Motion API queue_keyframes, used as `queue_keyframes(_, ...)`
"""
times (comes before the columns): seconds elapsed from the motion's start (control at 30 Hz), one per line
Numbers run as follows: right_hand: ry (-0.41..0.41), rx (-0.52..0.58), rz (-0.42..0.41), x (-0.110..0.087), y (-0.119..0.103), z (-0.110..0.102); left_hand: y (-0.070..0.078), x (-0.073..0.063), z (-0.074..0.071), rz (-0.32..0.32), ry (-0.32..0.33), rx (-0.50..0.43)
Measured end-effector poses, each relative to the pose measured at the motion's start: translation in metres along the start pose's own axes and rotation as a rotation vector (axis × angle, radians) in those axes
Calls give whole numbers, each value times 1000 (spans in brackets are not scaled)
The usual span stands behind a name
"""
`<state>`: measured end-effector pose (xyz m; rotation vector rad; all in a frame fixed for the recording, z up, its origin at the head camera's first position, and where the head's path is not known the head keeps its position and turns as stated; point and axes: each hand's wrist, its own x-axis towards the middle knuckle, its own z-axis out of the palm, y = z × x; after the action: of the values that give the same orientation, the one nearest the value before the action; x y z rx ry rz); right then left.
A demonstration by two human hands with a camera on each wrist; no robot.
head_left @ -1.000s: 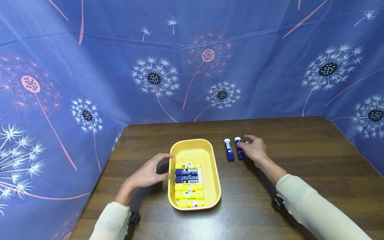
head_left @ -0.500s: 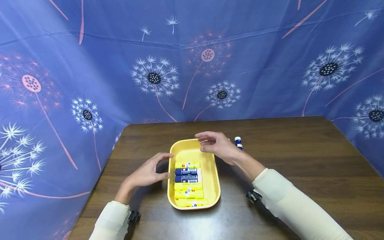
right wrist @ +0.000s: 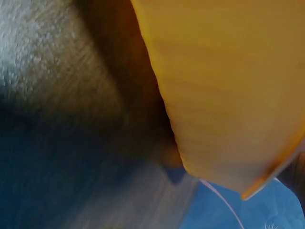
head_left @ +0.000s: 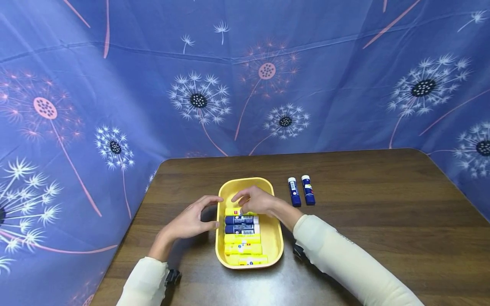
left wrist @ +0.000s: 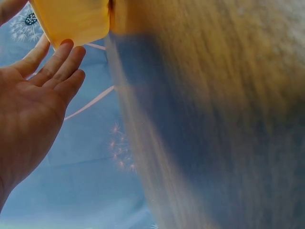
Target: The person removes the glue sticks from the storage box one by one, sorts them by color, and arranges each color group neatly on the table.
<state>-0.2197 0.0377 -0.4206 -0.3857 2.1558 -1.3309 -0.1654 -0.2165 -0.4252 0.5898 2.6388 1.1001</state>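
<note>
A yellow tray [head_left: 273,244] holds a row of glue sticks, two of them blue [head_left: 236,229] and the others yellow [head_left: 242,249]. My right hand [head_left: 257,201] reaches over the tray's right side, thumb and fingers parted at the topmost yellow glue stick [head_left: 232,211], which it partly covers. At the left rim, my left hand [head_left: 188,219] has its fingertips and thumb spread along the tray's wall. The left wrist view has this hand [left wrist: 35,100] with fingers extended against the tray [left wrist: 76,21]. Only the tray's outer wall [right wrist: 219,86] fills much of the right wrist view.
Two blue glue sticks with white caps, one left [head_left: 294,193] and one right [head_left: 308,190], lie side by side on the brown wooden table [head_left: 375,195], right of the tray. Behind the table hangs a blue dandelion-print cloth [head_left: 329,76].
My right hand has left the right-hand blue glue stick on the table and moved leftward, coming down into the tray. Both blue sticks there show fully again. The left hand stays at the rim.
</note>
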Motion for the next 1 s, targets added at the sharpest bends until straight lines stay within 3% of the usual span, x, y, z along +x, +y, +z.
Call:
queue_keyframes(0.43,6,-137,-51,7,5,8,-3,2,0,29,2,8)
queue_keyframes(0.67,8,-146,-66,4,5,8,-2,1,1,20,3,2)
queue_keyframes(0.87,80,-149,-142,-3,-2,1,1,1,0,14,-2,12)
queue_keyframes(1.0,138,-75,-212,-10,-9,-8,4,1,-2,16,-6,27)
